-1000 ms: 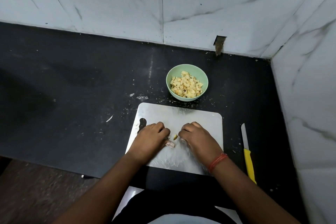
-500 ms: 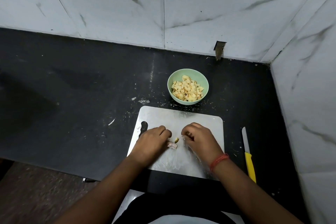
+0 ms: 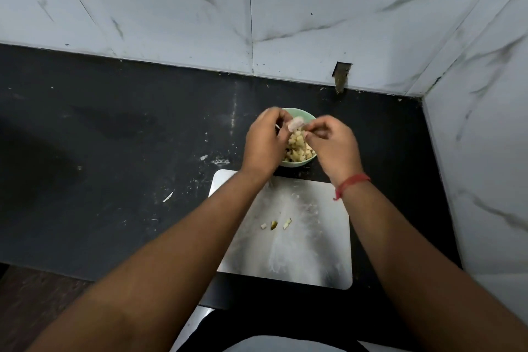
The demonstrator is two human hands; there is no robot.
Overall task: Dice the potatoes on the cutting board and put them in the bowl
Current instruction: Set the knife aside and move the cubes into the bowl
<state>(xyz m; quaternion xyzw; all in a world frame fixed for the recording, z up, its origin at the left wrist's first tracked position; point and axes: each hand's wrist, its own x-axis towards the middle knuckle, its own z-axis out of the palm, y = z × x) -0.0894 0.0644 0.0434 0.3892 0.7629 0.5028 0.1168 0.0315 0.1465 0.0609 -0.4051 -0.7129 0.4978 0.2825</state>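
Both hands hover over the green bowl (image 3: 305, 114), which holds several pale diced potato pieces (image 3: 297, 150). My left hand (image 3: 264, 143) has its fingers curled, with a pale blurred bit at the fingertips above the bowl. My right hand (image 3: 333, 146), with a red thread at the wrist, pinches its fingertips together close to the left hand's; what it holds is too blurred to make out. The white cutting board (image 3: 320, 251) lies in front of the bowl, with three small potato bits (image 3: 273, 225) near its middle.
The black counter (image 3: 114, 166) stretches to the left, with white crumbs and a sliver on it. Marble-tiled walls close off the back and the right side. My right forearm covers the strip to the right of the board.
Both hands rose from the middle of the cutting board and moved forward over the bowl. Three small bits lie uncovered on the board. The yellow-handled knife is out of sight behind my right arm.
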